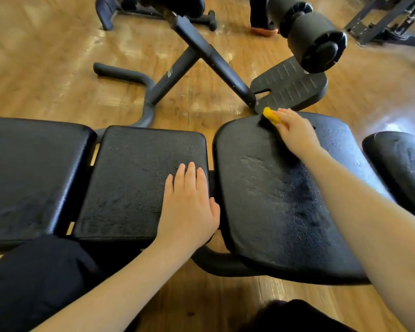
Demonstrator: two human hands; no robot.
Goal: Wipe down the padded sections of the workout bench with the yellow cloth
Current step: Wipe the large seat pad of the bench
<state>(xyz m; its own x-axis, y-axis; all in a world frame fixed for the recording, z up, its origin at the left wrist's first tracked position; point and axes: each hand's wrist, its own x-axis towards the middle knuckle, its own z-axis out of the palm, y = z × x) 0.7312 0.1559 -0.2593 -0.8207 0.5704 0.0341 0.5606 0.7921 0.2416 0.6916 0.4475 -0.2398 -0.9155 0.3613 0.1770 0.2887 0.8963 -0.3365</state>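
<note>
A: Yellow cloth [272,116]: where does it lie?

B: At the far edge of the seat pad [273,195], bunched under my right hand [297,135]. My fingers are curled over it and press it to the black vinyl; only a yellow end shows past my fingertips.

A: And the left hand [189,207]?

B: It grasps nothing. It rests flat, fingers straight and together, on the near right corner of the middle pad [134,173], the thumb at the gap between the two pads.

A: Pad surfaces?

B: The seat pad shows a pale smeared patch near its centre and fine droplets toward its right side. A longer back pad [29,168] lies to the left, and a rounded pad [403,161] to the right.

A: Background?

B: A black frame [201,56], a ribbed footplate [290,87] and a foam roller [316,41] stand on the wooden floor [46,68] beyond the bench.
</note>
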